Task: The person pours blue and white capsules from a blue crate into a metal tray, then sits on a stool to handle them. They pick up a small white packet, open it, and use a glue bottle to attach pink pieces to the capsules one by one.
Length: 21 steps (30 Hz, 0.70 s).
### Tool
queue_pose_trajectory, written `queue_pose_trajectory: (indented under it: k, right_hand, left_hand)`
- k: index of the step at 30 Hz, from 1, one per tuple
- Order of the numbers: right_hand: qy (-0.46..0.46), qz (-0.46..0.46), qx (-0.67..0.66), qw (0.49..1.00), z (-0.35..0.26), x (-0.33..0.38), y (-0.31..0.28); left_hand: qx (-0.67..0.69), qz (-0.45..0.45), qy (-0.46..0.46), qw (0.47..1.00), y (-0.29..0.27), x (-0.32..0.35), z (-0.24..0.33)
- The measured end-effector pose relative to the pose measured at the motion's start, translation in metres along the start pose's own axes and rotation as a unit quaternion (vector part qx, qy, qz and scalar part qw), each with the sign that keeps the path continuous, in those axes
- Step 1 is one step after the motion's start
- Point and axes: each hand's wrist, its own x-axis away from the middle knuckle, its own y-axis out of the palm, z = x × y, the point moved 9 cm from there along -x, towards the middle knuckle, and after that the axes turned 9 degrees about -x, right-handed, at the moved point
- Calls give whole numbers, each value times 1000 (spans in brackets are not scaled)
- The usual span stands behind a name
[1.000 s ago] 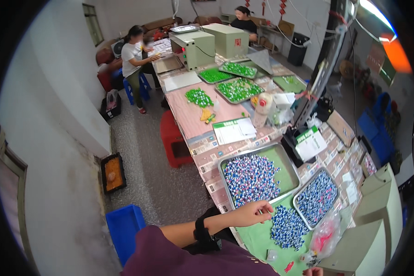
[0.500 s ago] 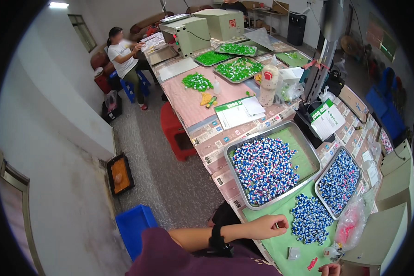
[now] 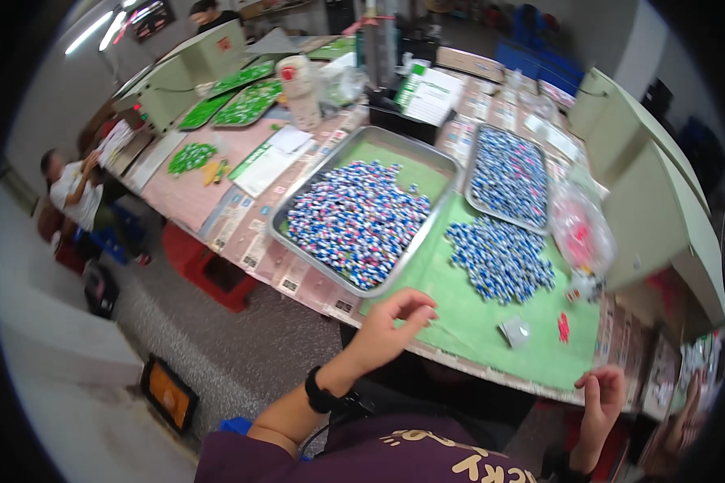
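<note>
My left hand (image 3: 388, 328) is over the near edge of the green table cover (image 3: 427, 278), beside the large metal tray's near corner. Its thumb and forefinger curl together in a pinch; whatever is between them is too small to make out. My right hand (image 3: 604, 400) is at the table's near edge on the right, fingers bent in, any content hidden. The large metal tray (image 3: 453, 187) holds many small blue, white and pink pieces. To its right lies a loose heap of blue-and-white pieces (image 3: 503, 262). A small clear packet (image 3: 514, 331) and red bits (image 3: 563, 328) lie between my hands.
A second metal tray (image 3: 473, 153) of similar pieces touches the heap. Beside it are a clear plastic bag (image 3: 582, 229) and pale green panels (image 3: 648, 193). Farther left are trays of green pieces (image 3: 250, 103), a bottle (image 3: 300, 95) and a red stool (image 3: 209, 270). A person (image 3: 76, 189) sits at the far left.
My view has turned right, so the table appears farther left. My right hand has come fully into view. My left hand stays near the large tray's corner, fingers still curled.
</note>
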Motion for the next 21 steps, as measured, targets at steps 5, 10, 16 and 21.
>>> queue_pose_trajectory:
  k: [5,10,16,21]
  right_hand:
    - [-4,38,-10,999,-14,24,-15]
    - [-62,7,-24,998,-10,15,-8]
    - [4,27,7,1000,58,-27,-38]
    - [36,31,87,995,96,-50,-46]
  left_hand:
    - [-80,6,14,997,-2,-1,-6]
    - [-140,18,34,989,10,-14,0]
    - [-290,68,62,953,27,-64,-6]
    - [-466,99,114,872,33,-97,-24]
